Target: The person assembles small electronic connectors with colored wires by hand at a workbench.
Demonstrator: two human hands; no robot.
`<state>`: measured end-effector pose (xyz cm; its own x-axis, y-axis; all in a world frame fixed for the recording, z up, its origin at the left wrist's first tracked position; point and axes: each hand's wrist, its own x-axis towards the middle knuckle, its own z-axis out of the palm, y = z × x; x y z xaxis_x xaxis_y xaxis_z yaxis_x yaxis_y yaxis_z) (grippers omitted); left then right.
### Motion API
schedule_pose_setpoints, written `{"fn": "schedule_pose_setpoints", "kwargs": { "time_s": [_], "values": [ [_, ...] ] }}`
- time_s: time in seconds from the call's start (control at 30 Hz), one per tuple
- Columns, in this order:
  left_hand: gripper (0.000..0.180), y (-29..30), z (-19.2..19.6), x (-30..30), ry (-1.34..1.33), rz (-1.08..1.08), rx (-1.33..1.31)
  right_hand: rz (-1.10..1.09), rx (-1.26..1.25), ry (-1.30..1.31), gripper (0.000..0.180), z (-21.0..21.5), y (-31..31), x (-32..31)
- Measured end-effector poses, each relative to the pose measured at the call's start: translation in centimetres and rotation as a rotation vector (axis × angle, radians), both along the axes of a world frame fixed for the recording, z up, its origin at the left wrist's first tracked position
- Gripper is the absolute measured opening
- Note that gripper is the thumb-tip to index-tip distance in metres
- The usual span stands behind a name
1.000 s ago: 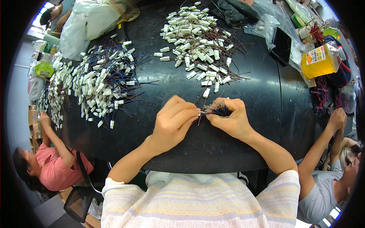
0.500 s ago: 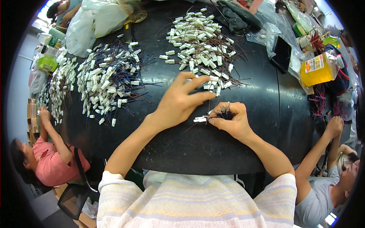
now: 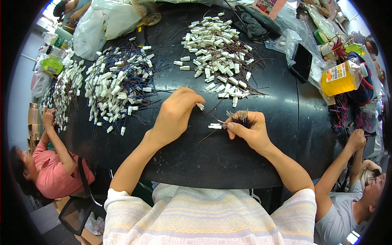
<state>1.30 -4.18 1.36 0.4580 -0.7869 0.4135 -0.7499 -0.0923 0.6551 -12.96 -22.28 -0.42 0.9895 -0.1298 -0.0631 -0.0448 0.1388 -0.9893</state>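
Between the fingertips of my left hand (image 3: 173, 116) is a small white connector (image 3: 200, 106). A thin dark wire runs from it toward my right hand (image 3: 253, 130). That hand is closed around a bundle of dark wires (image 3: 241, 118), whose frayed-looking ends stick up above the fingers. White connectors (image 3: 214, 126) poke out of the bundle's left side, near the thumb, and a loose wire end trails below them. Just beyond both hands lies a pile of white connectors with brown wires (image 3: 220, 53).
A second connector pile with blue wires (image 3: 116, 81) is to the left, with another pile (image 3: 67, 94) farther left. At right lie a black phone (image 3: 301, 62) and a bottle of yellow liquid (image 3: 341, 77). Co-workers sit at both sides of the black table (image 3: 196, 163).
My left hand has drawn back from the brown-wire pile's near edge, its spread fingers now pinched on a connector. My right hand has kept its grip on the bundle, almost in place.
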Motion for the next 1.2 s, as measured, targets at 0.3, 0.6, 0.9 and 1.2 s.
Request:
{"fn": "schedule_pose_setpoints", "kwargs": {
  "time_s": [0.3,0.6,0.9,1.2],
  "values": [
    [0.019,0.1,-1.2,0.3,-0.203,-0.036,0.074,0.039,-0.107,0.043,0.008,-0.2,0.2,0.0],
    [0.017,0.1,-0.3,-1.3,-0.26,0.165,-0.085,-0.114,-0.242,0.039,0.008,0.5,1.4,0.4],
    [0.021,0.1,-0.3,-2.4,-0.047,0.145,-0.083,-0.145,-0.146,0.037,0.014,0.0,1.3,0.3],
    [0.021,-0.3,-0.3,-3.0,-0.054,0.078,-0.103,-0.142,-0.257,0.024,0.009,-0.2,1.2,0.3]
  ]
}}
